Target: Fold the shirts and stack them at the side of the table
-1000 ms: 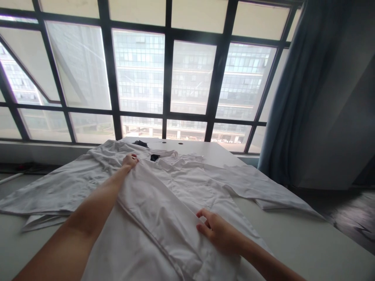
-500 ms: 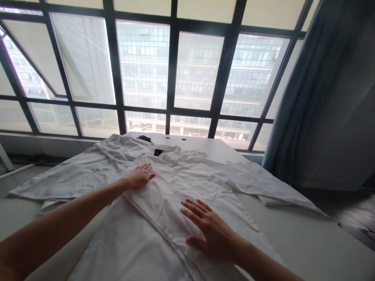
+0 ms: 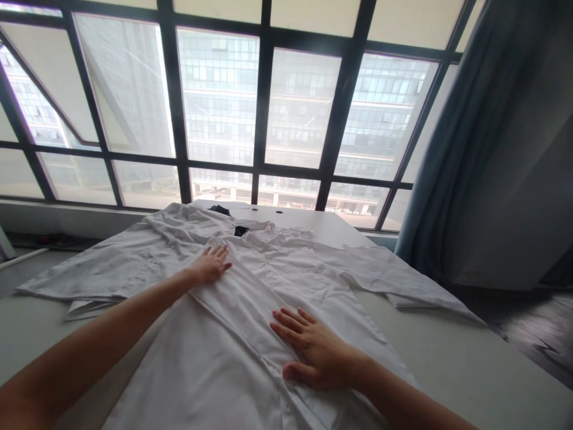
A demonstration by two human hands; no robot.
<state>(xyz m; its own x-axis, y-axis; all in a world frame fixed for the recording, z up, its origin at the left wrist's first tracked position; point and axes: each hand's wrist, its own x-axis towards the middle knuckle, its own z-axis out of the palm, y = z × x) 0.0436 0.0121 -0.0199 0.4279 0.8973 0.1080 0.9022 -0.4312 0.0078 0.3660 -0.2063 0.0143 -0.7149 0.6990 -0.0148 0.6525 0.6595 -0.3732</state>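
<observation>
A white long-sleeved garment that looks like a coat or shirt [image 3: 206, 352] lies spread over the table, its front strip running from the collar toward me. On its upper left part rests my left hand [image 3: 209, 264], flat with the fingers stretched out. My right hand [image 3: 316, 349] lies palm down on the cloth right of the front strip, fingers and thumb apart. Neither hand grips anything. One sleeve [image 3: 403, 280] reaches out to the right. A dark label or patch [image 3: 240, 231] shows near the collar.
The white table [image 3: 470, 370] extends to both sides and back to the large window [image 3: 219, 101]. A small black item [image 3: 221, 209] lies near its far end. On the right hangs a blue-grey curtain [image 3: 447, 179]; a pale blurred thing [image 3: 544, 334] sits below it.
My right hand has shifted slightly left and settled flatter on the cloth. The left hand has stayed nearly in place. The view has moved a little.
</observation>
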